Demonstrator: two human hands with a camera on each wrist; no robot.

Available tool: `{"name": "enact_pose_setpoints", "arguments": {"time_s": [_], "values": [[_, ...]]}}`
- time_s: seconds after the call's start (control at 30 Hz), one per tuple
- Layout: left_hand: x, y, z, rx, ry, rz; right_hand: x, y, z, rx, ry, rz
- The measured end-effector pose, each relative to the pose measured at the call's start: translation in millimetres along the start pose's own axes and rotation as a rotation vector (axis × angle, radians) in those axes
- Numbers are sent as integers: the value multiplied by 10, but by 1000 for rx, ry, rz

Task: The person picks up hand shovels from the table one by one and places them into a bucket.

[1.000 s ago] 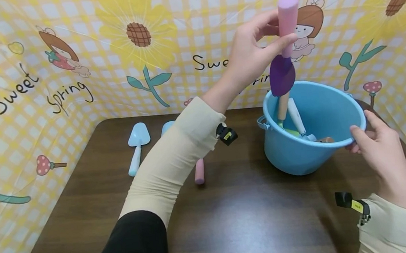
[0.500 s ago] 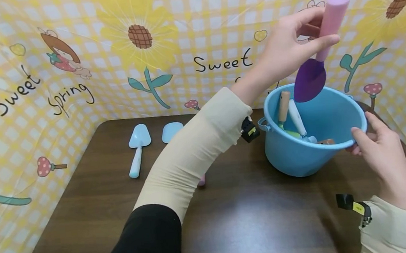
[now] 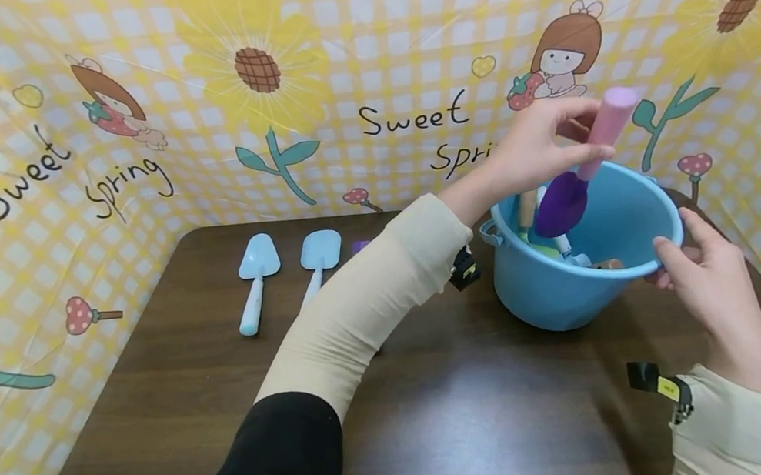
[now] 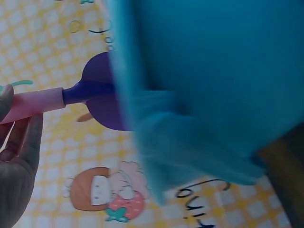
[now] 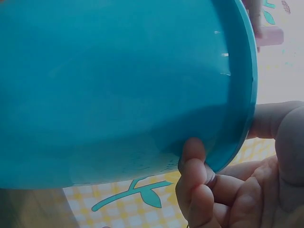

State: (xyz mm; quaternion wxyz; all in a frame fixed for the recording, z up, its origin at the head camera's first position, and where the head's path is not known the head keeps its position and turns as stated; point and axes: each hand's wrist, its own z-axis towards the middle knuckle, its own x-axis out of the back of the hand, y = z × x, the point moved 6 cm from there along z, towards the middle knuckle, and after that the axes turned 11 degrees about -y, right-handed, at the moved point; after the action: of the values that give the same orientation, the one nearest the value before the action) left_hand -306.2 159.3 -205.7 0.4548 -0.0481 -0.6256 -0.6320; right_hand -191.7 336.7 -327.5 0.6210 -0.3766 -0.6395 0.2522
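My left hand holds a toy shovel by its pink handle, with the purple blade pointing down inside the mouth of a light blue bucket. In the left wrist view the purple blade is partly hidden behind the bucket's rim. My right hand grips the bucket's right rim, thumb on one side and fingers beneath, as the right wrist view also shows at the bucket wall. Inside the bucket lie a tan-handled tool, a light blue piece and a brown piece.
Two light blue toy shovels lie on the dark wooden table at left. A purple piece is mostly covered by my left sleeve. A yellow checked cloth stands behind and at both sides.
My left hand has carried the shovel rightward over the bucket, then lowered it so the blade sits inside the opening. My right hand and the bucket have stayed put.
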Motion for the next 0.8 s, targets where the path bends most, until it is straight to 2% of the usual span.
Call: {"name": "enact_pose_setpoints", "arguments": {"time_s": [0.17, 0.27, 0.37, 0.53, 0.8], "values": [[-91, -179, -54, 9, -26, 20, 7, -8, -2, 9, 4, 0], [-137, -269, -87, 37, -43, 10, 11, -11, -2, 12, 3, 2], [-168, -343, -116, 43, -54, 7, 13, -14, 4, 13, 3, 3], [-197, -448, -165, 88, -81, 23, 15, -21, 13, 22, 7, 20], [-239, -553, -290, 138, -114, 127, 11, -13, 21, 53, 16, 62]]}}
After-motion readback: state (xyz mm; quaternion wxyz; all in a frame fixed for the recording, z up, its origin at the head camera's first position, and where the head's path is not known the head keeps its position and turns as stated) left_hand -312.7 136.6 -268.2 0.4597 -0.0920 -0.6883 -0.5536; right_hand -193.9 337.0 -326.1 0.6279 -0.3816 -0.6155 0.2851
